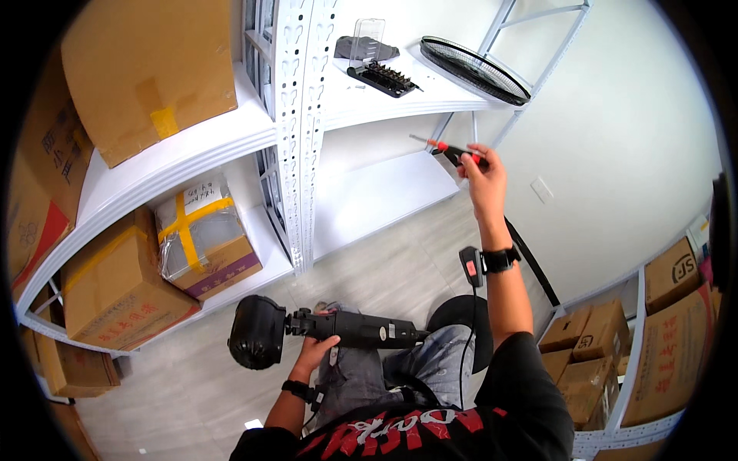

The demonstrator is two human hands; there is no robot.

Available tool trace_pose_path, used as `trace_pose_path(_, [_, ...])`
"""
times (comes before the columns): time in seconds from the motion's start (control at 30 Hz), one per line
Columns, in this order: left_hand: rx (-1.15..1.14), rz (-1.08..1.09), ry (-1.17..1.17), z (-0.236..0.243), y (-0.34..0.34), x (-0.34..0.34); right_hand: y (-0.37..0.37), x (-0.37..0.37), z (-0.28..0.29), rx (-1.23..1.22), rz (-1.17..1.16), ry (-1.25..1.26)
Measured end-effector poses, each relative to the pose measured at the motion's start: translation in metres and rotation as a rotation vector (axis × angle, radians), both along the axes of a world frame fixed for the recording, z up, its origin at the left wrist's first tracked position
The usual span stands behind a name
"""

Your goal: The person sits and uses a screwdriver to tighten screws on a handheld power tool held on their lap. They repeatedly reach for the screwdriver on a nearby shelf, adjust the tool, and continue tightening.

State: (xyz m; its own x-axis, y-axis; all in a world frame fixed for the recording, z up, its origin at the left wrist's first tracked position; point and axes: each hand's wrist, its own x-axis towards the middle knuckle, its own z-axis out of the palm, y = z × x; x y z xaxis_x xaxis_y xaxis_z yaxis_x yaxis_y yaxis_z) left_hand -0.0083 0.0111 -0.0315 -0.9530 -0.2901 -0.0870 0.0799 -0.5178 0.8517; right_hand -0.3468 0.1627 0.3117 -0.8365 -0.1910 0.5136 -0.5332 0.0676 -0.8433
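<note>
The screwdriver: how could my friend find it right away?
Start at the tall, hole-punched white shelf post. Look right to the person's right hand, below the round fan grille. It holds the screwdriver, whose red-and-black handle and thin shaft set it apart from the black bit case on the shelf above.
</note>
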Motion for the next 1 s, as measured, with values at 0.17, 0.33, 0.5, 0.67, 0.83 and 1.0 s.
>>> trace_pose_path(0.17, [0.032, 0.027, 0.021, -0.001, 0.003, -0.007, -0.042, -0.061, 0.013, -0.04, -0.088, 0.131])
trace_pose_path(0.33, [0.051, 0.044, 0.083, 0.003, -0.001, -0.019, -0.075, -0.104, 0.012, 0.042, -0.138, 0.25])
trace_pose_path(0.5, [0.054, 0.056, 0.08, 0.003, -0.006, -0.025, -0.087, -0.121, 0.007, 0.139, -0.184, 0.269])
trace_pose_path(0.67, [0.115, 0.068, 0.1, -0.001, -0.004, -0.027, -0.089, -0.12, 0.01, 0.211, -0.209, 0.305])
trace_pose_path(0.83, [0.113, 0.081, 0.128, -0.001, -0.005, -0.03, -0.09, -0.114, 0.014, 0.205, -0.213, 0.31])
trace_pose_path(1.0, [0.163, 0.061, 0.098, 0.009, -0.005, -0.029, -0.083, -0.109, 0.017, 0.194, -0.22, 0.325])
